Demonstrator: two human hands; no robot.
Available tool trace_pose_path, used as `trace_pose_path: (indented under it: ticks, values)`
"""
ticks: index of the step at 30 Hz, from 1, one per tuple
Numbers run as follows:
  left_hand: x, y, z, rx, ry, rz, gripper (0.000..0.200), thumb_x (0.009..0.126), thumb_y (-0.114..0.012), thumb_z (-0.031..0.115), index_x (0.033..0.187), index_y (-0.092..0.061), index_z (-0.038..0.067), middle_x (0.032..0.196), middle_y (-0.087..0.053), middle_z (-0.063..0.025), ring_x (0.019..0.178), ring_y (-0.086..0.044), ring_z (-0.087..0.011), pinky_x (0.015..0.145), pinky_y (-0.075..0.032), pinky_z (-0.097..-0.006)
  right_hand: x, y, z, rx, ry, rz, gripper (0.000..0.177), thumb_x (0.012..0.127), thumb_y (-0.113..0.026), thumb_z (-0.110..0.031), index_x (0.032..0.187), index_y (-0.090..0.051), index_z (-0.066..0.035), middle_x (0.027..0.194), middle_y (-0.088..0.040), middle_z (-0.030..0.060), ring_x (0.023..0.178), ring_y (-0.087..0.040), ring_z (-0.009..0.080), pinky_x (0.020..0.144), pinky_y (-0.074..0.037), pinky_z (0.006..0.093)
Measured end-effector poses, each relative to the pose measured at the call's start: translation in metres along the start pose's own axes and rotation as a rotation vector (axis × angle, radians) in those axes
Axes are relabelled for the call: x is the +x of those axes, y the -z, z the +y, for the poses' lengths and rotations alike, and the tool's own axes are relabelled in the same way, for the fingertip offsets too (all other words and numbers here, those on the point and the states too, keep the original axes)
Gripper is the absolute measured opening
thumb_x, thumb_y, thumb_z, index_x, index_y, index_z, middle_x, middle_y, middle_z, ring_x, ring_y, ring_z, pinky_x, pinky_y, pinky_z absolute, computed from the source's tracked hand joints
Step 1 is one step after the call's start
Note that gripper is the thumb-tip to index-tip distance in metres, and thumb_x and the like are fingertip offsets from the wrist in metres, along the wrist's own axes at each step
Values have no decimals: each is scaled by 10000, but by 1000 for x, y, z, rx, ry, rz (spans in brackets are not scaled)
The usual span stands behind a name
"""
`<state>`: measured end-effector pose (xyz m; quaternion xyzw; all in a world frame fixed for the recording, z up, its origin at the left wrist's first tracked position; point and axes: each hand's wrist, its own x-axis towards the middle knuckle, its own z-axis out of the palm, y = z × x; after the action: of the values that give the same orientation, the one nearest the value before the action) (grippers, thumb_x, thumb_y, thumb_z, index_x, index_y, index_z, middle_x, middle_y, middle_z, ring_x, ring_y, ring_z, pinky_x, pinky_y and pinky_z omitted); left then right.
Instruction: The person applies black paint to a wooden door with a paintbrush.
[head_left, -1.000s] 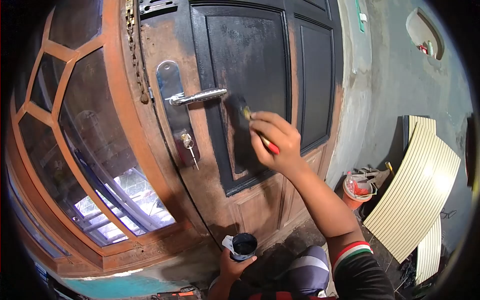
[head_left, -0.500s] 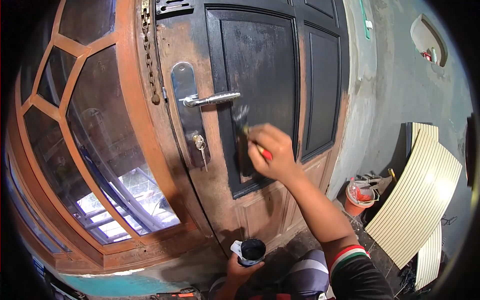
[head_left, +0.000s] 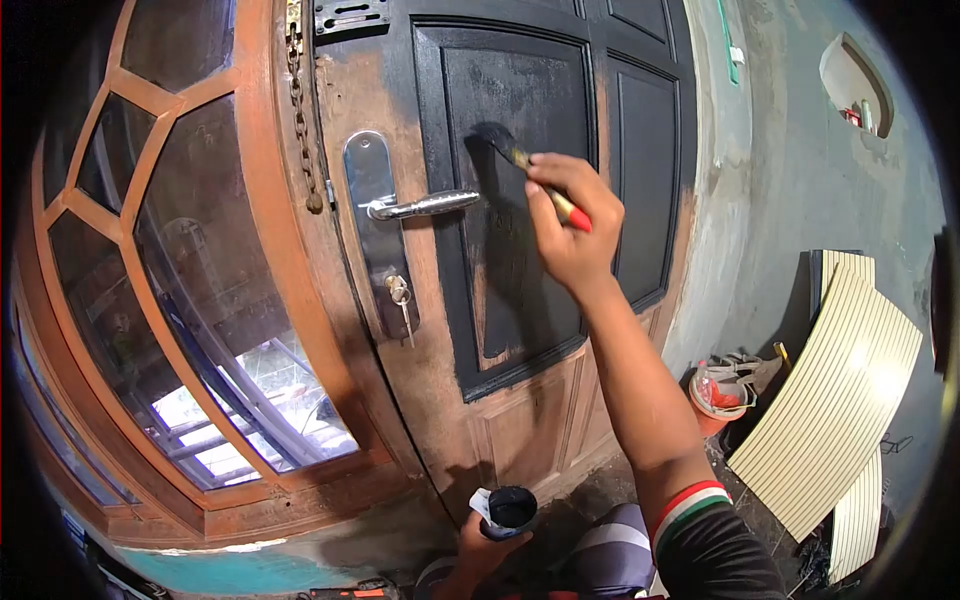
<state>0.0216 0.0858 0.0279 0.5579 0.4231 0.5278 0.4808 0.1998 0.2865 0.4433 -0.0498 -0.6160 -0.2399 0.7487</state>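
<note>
My right hand (head_left: 580, 215) is closed around a paintbrush (head_left: 516, 157) with a red-tipped handle. The dark bristles are at the upper left part of a door panel (head_left: 540, 110), above the lever handle (head_left: 430, 205). Black paint covers much of the wooden door (head_left: 415, 385), while its lower part and the strip around the lock are bare brown wood. Low in front of the door, my left hand (head_left: 487, 548) grips a small cup of black paint (head_left: 511, 508) with a whitish flap at its rim.
Keys (head_left: 402, 295) hang from the lock. A rusty chain (head_left: 300, 110) hangs beside an orange-brown window frame (head_left: 262, 230). To the right, an orange bucket (head_left: 712, 415) holds assorted items near striped panels (head_left: 830, 400) leaning on the grey wall (head_left: 800, 180).
My right hand has moved up with the paintbrush, from below the lever handle's level to above it. The cup in my left hand has shifted slightly right and down.
</note>
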Motion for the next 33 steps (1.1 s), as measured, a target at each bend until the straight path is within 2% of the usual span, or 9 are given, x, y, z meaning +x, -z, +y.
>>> trace_pose_path:
  ticks: [4, 7, 11, 15, 20, 21, 27, 30, 33]
  values:
    - [0, -2, 10, 36, 9, -8, 743, 766, -1026, 201, 1394, -655, 61, 1307, -755, -70, 1226, -705, -201, 1089, -535, -372, -13, 8, 8, 95, -32, -325, 99, 862, -726, 52, 955, -742, 23, 976, -780, 180, 893, -785, 329, 819, -619, 377]
    - [0, -3, 1, -5, 0, -10, 742, 771, -1026, 205, 1398, -654, 67, 1306, -756, -63, 1222, -706, -200, 1090, -536, -372, -18, 25, -1, 90, -87, -354, 90, 855, -727, 45, 941, -742, 23, 944, -771, 179, 863, -780, 329, 806, -620, 375]
    - [1, -5, -5, 31, 13, -7, 749, 762, -1027, 161, 1401, -649, 60, 1309, -755, -60, 1220, -706, -196, 1094, -542, -378, 6, 5, 7, 24, -5, -110, 106, 872, -741, 54, 968, -756, 14, 1025, -788, 197, 957, -796, 332, 863, -622, 365]
    - [-2, -8, 12, 54, 21, 2, 785, 722, -1044, 96, 1398, -649, 51, 1317, -747, -49, 1214, -699, -186, 1100, -551, -390, -32, 15, 3, 150, -93, -378, 65, 864, -721, 19, 925, -734, 4, 945, -770, 168, 848, -771, 330, 781, -603, 373]
    - [-2, -4, 2, 107, 28, 12, 789, 714, -1055, 139, 1391, -659, 57, 1304, -756, -54, 1206, -706, -189, 1095, -551, -393, 13, 38, -3, 81, -657, -924, 141, 850, -718, -123, 793, -755, 1, 732, -750, 125, 718, -747, 193, 682, -559, 352]
    - [-1, -4, 6, 124, 33, 22, 786, 712, -1057, 141, 1387, -662, 56, 1299, -759, -56, 1203, -709, -191, 1094, -552, -393, 20, 28, 15, 267, -776, -922, 174, 878, -722, -164, 802, -767, -14, 746, -765, 111, 698, -732, 176, 691, -563, 349]
    - [-5, -3, 25, 164, -8, 45, 772, 746, -1040, 213, 1397, -653, 63, 1298, -762, -75, 1210, -718, -219, 1083, -548, -393, 115, -14, 39, 54, -438, -433, 160, 897, -753, -150, 920, -813, -3, 835, -794, 121, 797, -765, 186, 771, -593, 323]
    - [-6, -4, 18, 141, -7, 44, 766, 731, -1049, 188, 1380, -665, 54, 1294, -767, -77, 1205, -721, -215, 1087, -551, -393, 96, -23, 36, 127, -186, -147, 130, 903, -772, -100, 986, -811, -8, 941, -809, 142, 871, -782, 219, 810, -603, 336]
    - [-6, -5, 22, 132, -1, 48, 757, 721, -1053, 154, 1368, -675, 48, 1291, -769, -73, 1197, -720, -207, 1091, -553, -391, 31, -4, 28, 97, -30, -324, 133, 891, -751, -8, 1023, -768, 1, 1001, -786, 177, 899, -787, 315, 806, -608, 375]
